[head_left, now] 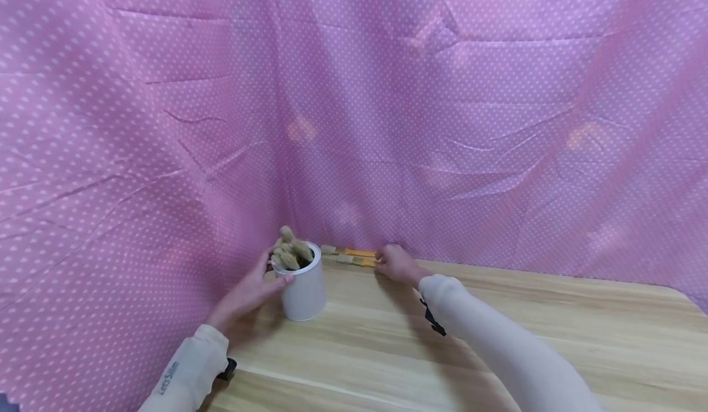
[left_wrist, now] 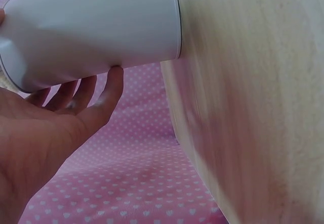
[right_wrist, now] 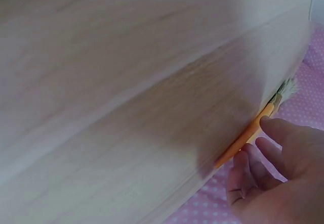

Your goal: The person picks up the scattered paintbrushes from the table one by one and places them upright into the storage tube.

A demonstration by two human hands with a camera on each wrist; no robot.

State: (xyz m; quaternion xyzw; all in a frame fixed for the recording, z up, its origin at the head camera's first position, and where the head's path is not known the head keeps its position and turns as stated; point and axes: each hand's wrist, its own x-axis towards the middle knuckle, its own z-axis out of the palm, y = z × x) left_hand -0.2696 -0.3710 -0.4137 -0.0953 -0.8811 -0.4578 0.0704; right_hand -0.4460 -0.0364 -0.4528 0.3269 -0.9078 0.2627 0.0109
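Note:
A white can (head_left: 304, 292) stands upright on the wooden table at the left, with several tan, fuzzy-looking pieces (head_left: 290, 252) sticking out of its top. My left hand (head_left: 260, 286) holds the can near its rim, thumb on the near side and fingers round the far-left side; in the left wrist view the fingers curve along its wall. To the right of the can, two paintbrushes (head_left: 362, 262) with orange handles and pale bristles lie side by side, bristles toward the can. My right hand (head_left: 397, 263) pinches an orange handle (right_wrist: 245, 138) between thumb and fingers at the table's back edge.
The wooden table (head_left: 354, 350) reaches forward to a pink dotted cloth (head_left: 387, 123) hanging behind and at the left. Its back edge runs close behind the brushes, and its rounded far corner is at the right.

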